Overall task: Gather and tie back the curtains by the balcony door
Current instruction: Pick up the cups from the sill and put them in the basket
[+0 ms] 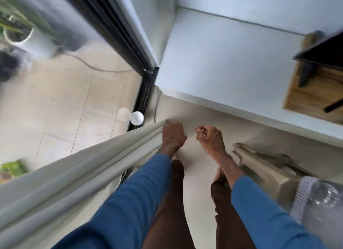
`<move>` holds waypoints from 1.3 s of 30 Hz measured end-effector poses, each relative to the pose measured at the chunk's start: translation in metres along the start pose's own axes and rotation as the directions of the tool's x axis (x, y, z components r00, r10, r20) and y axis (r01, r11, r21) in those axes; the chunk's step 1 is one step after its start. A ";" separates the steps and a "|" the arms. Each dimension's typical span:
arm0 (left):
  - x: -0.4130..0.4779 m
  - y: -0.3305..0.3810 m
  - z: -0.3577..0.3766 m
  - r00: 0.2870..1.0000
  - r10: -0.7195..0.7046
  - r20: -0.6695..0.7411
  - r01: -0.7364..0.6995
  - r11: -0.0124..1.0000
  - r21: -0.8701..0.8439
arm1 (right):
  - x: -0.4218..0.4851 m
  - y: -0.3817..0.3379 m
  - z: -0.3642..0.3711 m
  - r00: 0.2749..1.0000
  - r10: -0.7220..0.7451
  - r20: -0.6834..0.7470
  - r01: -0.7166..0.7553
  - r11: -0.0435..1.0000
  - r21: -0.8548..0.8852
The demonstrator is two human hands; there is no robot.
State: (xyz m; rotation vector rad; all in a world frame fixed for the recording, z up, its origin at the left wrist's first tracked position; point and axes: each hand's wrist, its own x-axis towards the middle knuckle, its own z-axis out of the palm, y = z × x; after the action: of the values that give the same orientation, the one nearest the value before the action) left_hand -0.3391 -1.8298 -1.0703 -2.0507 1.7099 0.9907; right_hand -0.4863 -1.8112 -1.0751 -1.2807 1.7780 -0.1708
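Beside the balcony door frame (146,81) the curtain (83,165) looks soft and light, its leading edge gripped in the left hand (173,135). Farther right, the right hand (210,137) curls closed, contents unclear. I'd gather such limp cloth round its folds.

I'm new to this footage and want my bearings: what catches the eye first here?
The pale curtain sweeps from lower left to centre, its end gripped by the left hand. Beside it the right hand is curled, apart from the cloth. The black door frame runs diagonally above.
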 end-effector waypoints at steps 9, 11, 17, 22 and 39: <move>0.052 -0.141 -0.013 0.974 -0.205 -0.097 0.220 0.956 0.194 | 0.059 -0.058 0.104 0.954 0.002 0.301 0.094 0.948 -0.304; 0.057 -0.166 -0.004 0.942 -0.320 -0.096 0.331 0.934 0.135 | 0.067 -0.064 0.118 0.936 0.003 0.352 0.127 0.930 -0.346; 0.075 -0.216 0.034 0.839 -0.535 0.099 0.525 0.844 0.107 | 0.112 -0.074 0.157 0.897 -0.050 0.440 0.227 0.905 -0.359; 0.124 -0.247 0.082 0.797 -0.553 0.244 0.524 0.833 0.177 | 0.174 -0.075 0.226 0.888 -0.109 0.447 0.286 0.892 -0.350; 0.268 -0.349 0.228 0.786 -0.587 0.193 0.599 0.801 -0.006 | 0.321 -0.006 0.493 0.886 0.036 0.461 0.142 0.928 -0.346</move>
State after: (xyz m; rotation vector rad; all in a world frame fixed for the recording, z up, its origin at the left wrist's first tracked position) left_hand -0.0653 -1.8008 -1.4826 -2.2366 0.8393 0.9775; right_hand -0.1393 -1.8913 -1.5435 -1.4887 1.3943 0.4342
